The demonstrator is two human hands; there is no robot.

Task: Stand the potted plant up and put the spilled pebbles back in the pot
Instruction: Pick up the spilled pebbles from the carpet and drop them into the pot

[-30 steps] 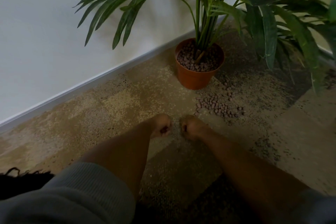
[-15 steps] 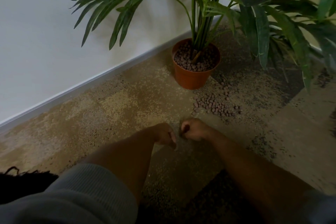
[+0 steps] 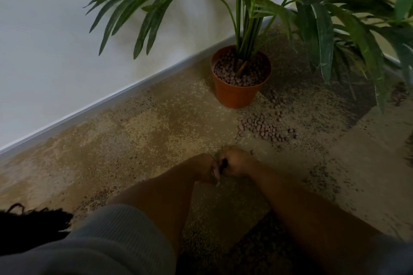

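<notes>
Pot (image 3: 237, 94) upright; spilled pebbles (image 3: 261, 128) at its 5 o'clock; left hand (image 3: 206, 168) and right hand (image 3: 235, 162), fingers clenched (contents unseen), have met, so scooping still pending

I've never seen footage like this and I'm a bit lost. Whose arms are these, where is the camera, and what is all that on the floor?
No machine here: a person wears a wide-angle camera on the head, looking forward and down, so the two bare forearms are their own. The left hand and right hand are curled and meet low over the carpet. Something dark shows between them, too small to identify. Ahead, an orange plant pot stands upright near the wall, filled with brown pebbles around a leafy palm-like plant. More spilled pebbles lie on the carpet just right of the pot, still to be collected.
</notes>
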